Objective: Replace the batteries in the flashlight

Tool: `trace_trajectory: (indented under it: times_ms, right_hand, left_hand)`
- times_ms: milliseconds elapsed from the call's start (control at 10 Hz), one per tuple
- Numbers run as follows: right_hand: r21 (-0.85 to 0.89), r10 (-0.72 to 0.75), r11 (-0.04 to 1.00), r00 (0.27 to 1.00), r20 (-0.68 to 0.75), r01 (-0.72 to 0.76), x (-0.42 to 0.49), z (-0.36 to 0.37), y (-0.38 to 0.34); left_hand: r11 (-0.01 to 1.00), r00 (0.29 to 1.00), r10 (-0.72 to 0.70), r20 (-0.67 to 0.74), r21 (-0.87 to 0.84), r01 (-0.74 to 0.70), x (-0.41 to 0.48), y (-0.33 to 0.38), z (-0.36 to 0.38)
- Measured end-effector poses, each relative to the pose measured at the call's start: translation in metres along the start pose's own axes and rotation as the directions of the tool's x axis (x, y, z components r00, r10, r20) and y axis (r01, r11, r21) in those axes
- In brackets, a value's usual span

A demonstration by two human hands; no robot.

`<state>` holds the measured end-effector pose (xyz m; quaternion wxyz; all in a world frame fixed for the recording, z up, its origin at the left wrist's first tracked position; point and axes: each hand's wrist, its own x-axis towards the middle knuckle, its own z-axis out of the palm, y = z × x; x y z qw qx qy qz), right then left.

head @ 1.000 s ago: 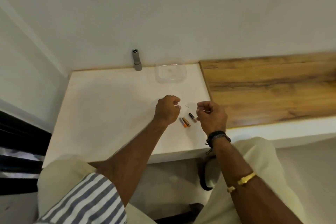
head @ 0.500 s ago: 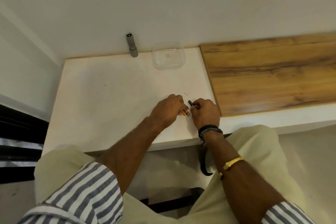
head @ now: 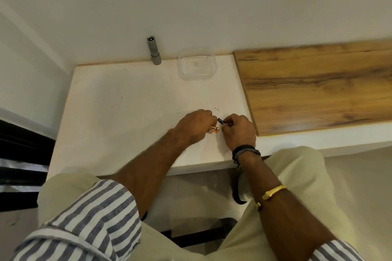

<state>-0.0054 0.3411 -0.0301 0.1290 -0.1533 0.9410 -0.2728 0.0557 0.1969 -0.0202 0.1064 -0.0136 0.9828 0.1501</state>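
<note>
Now left hand (head: 194, 127) pinches orange battery (head: 214, 129) — right hand (head: 238, 131) grips black battery (head: 221, 121) — over white table (head: 127, 112).

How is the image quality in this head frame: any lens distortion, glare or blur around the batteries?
Head view: wide-angle lens bows the white table edges; lighting soft and even, no harsh glare; the clear container nearly washes out; batteries between left hand and right hand are small, slightly soft.

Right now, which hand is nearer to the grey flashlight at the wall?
Left. The left hand is below and slightly right of the grey flashlight; the right hand lies farther right, beside the left one.
</note>
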Motion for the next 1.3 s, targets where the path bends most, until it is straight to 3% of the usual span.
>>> trace_trajectory:
  times_ms: [100,200,400,600,900,1100,1300]
  right_hand:
    - [0.057,-0.008,0.998,1.0,-0.003,0.008,0.003,-0.001,-0.003]
    - [0.119,-0.052,0.991,0.998,-0.031,0.056,0.016,-0.007,-0.015]
    - [0.146,-0.202,0.966,0.976,-0.086,0.213,0.079,-0.031,-0.075]
    - [-0.039,-0.338,0.941,0.939,-0.064,0.336,0.165,-0.033,-0.131]
    - [-0.372,-0.396,0.824,0.904,0.161,0.427,0.231,0.003,-0.166]
    - [-0.43,-0.381,0.788,0.898,0.219,0.44,0.23,0.011,-0.161]
    - [-0.332,-0.339,0.872,0.933,0.12,0.36,0.22,0.003,-0.152]
  left_hand:
    - [0.996,0.998,-0.051,-0.035,-0.08,0.048,-0.002,-0.006,-0.003]
    - [0.979,0.972,-0.124,-0.199,-0.187,0.086,0.001,-0.017,-0.021]
    - [0.974,0.905,-0.186,-0.382,-0.193,0.119,0.036,-0.051,-0.085]
    - [0.969,0.895,-0.235,-0.378,-0.025,0.244,0.086,-0.097,-0.119]
    - [0.949,0.944,-0.236,-0.232,0.155,0.276,0.135,-0.133,-0.108]
    - [0.943,0.939,-0.23,-0.255,0.178,0.28,0.139,-0.141,-0.097]
    - [0.939,0.925,-0.268,-0.269,0.142,0.313,0.132,-0.139,-0.098]
